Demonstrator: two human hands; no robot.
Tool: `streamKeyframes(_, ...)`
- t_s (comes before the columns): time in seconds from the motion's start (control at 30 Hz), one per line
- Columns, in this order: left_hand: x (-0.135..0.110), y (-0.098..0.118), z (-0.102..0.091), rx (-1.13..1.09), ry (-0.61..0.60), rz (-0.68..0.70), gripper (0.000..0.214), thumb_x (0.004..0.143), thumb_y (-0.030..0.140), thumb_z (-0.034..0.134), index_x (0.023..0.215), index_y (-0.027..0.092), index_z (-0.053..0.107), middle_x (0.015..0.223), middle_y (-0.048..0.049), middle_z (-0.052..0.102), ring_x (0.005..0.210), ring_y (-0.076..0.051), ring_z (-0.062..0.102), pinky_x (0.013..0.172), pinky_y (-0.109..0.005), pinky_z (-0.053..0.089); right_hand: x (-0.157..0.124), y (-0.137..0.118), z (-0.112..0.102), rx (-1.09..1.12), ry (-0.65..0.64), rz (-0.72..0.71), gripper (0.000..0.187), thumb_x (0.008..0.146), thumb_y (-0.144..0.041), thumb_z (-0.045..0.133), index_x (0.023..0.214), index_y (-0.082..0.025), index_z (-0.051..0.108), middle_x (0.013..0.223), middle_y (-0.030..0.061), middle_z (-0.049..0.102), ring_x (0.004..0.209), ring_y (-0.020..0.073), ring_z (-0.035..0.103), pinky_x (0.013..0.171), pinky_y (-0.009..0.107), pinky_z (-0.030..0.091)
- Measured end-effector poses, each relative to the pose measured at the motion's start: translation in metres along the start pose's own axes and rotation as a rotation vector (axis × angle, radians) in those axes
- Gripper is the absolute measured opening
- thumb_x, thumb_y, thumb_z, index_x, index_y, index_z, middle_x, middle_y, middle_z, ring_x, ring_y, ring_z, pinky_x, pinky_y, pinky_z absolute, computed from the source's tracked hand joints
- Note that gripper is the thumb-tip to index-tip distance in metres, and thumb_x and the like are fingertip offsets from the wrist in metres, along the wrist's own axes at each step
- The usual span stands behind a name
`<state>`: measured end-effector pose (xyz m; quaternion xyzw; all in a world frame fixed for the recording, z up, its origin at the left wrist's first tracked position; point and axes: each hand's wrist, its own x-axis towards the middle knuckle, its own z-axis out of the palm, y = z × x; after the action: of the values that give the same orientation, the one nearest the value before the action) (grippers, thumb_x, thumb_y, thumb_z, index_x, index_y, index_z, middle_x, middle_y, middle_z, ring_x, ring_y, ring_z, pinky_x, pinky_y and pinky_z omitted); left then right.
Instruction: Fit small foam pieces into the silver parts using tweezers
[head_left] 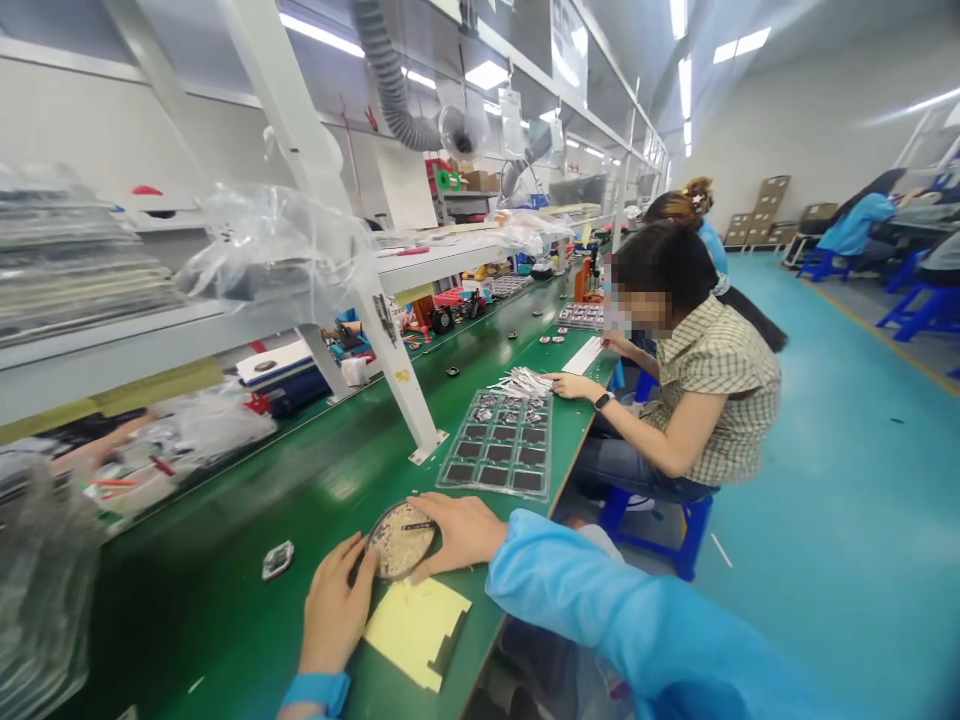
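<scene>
A round dish [390,562] with a dark rim and a pale, mottled, grainy content sits low over the green bench. A short dark strip with light marks lies across its top. My left hand [337,595] grips the dish's left edge, with thumb and fingers against the rim. From the other side my right hand [463,530] curls its fingers and thumb round the right edge. Just below the dish is a yellow card [416,628] with a notched side, flat on the bench. A small square part [278,561] lies to the left of my left hand.
Ahead stands a clear compartment tray [495,452] with dark square parts. A co-worker [705,400] sits beyond it, one hand at a pile of white strips [523,382]. A white shelf post [390,360] meets the bench; stacked plastic trays [45,600] stand at left.
</scene>
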<state>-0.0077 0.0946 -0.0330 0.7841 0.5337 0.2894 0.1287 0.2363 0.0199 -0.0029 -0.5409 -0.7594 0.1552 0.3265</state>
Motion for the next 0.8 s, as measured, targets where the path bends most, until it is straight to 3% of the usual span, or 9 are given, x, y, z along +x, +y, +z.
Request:
streamKeyframes(0.23, -0.005, -0.001, -0.005, -0.044, -0.026, -0.009, 0.056, 0.084, 0.061, 0.043, 0.112, 0.021, 0.070, 0.132, -0.0058, 0.062, 0.130, -0.029, 0.050, 0.117, -0.047, 0.033, 0.010, -0.004, 0.000, -0.048, -0.078, 0.006, 0.122, 0.060, -0.070, 0.079, 0.157, -0.033, 0.016, 0.157, 0.0117, 0.034, 0.136, 0.0363, 0.046, 0.109, 0.054, 0.040)
streamKeyframes(0.37, -0.004, -0.001, -0.007, -0.078, -0.059, -0.029, 0.057, 0.081, 0.063, 0.047, 0.111, 0.020, 0.070, 0.132, -0.0068, 0.061, 0.130, -0.030, 0.049, 0.117, -0.047, 0.033, 0.012, -0.006, -0.002, -0.044, -0.068, 0.016, 0.124, 0.056, -0.072, 0.079, 0.156, -0.034, 0.017, 0.151, 0.0116, 0.040, 0.131, 0.0353, 0.051, 0.105, 0.055, 0.044)
streamKeyframes(0.63, -0.001, -0.011, -0.009, -0.177, -0.075, -0.094, 0.056, 0.084, 0.062, 0.046, 0.115, 0.021, 0.069, 0.128, -0.0053, 0.064, 0.127, -0.030, 0.053, 0.116, -0.046, 0.035, -0.002, -0.015, -0.021, 0.154, 0.069, 0.109, 0.111, 0.057, -0.069, 0.080, 0.150, -0.040, 0.028, 0.142, 0.0015, 0.048, 0.124, 0.0278, 0.057, 0.108, 0.047, 0.045)
streamKeyframes(0.8, 0.000, -0.023, -0.005, -0.128, -0.023, -0.037, 0.052, 0.086, 0.062, 0.046, 0.110, 0.024, 0.072, 0.124, -0.0022, 0.068, 0.121, -0.030, 0.059, 0.115, -0.048, 0.038, -0.038, -0.014, -0.053, 0.194, 0.189, 0.082, 0.115, 0.055, -0.066, 0.084, 0.151, -0.037, 0.027, 0.147, 0.0014, 0.044, 0.130, 0.0242, 0.053, 0.113, 0.037, 0.041)
